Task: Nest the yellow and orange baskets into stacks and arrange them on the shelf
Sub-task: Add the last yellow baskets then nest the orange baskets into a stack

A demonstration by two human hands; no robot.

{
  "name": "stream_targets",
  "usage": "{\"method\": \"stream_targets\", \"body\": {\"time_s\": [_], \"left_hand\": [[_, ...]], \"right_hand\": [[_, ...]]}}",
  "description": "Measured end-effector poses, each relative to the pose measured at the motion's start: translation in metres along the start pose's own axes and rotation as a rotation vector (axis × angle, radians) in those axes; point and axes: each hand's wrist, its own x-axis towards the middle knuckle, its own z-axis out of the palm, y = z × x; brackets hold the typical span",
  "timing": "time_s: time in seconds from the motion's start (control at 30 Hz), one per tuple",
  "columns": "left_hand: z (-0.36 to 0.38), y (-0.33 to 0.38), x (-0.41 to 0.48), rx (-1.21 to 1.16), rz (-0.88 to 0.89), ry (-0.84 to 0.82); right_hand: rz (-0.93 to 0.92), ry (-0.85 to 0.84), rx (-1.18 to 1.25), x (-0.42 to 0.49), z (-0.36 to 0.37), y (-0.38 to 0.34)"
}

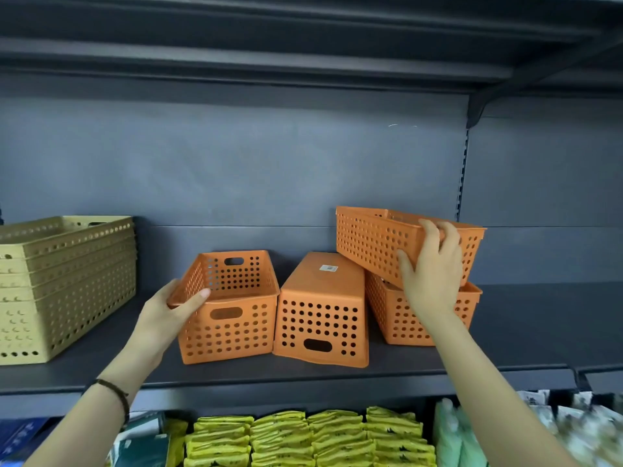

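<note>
Several yellow baskets (64,281) sit nested in one stack at the left of the dark shelf (522,332). An upright orange basket (232,318) stands left of centre, and my left hand (175,308) grips its front left rim corner. Beside it an orange basket (323,311) lies upside down, a white label on its bottom. At the right another orange basket (394,315) stands upright. Above that one my right hand (431,271) holds a tilted orange basket (371,241) by its near side wall, its lower edge over the right basket.
The shelf's grey back panel and an upper shelf board (303,55) close the space above. Below the shelf lie rows of yellow packets (303,436), dark packs (145,443) at the left and pale green packs (451,436) at the right. Bare shelf extends to the right.
</note>
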Motion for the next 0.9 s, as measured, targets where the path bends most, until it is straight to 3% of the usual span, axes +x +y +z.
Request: {"method": "stream_targets", "body": {"time_s": [0.27, 0.5, 0.7, 0.9], "left_hand": [[-0.008, -0.003, -0.004, -0.035, -0.025, -0.087], [-0.014, -0.006, -0.009, 0.092, -0.04, -0.156], [-0.018, -0.013, -0.007, 0.103, -0.026, -0.151], [-0.021, -0.022, -0.003, 0.046, -0.026, -0.156]], "right_hand": [[-0.042, 0.007, 0.047, -0.002, 0.007, -0.04], [-0.111, 0.016, 0.202, 0.003, 0.009, -0.098], [-0.195, -0.091, 0.36, -0.01, 0.02, -0.167], [-0.291, -0.176, 0.362, -0.039, 0.033, -0.212]]}}
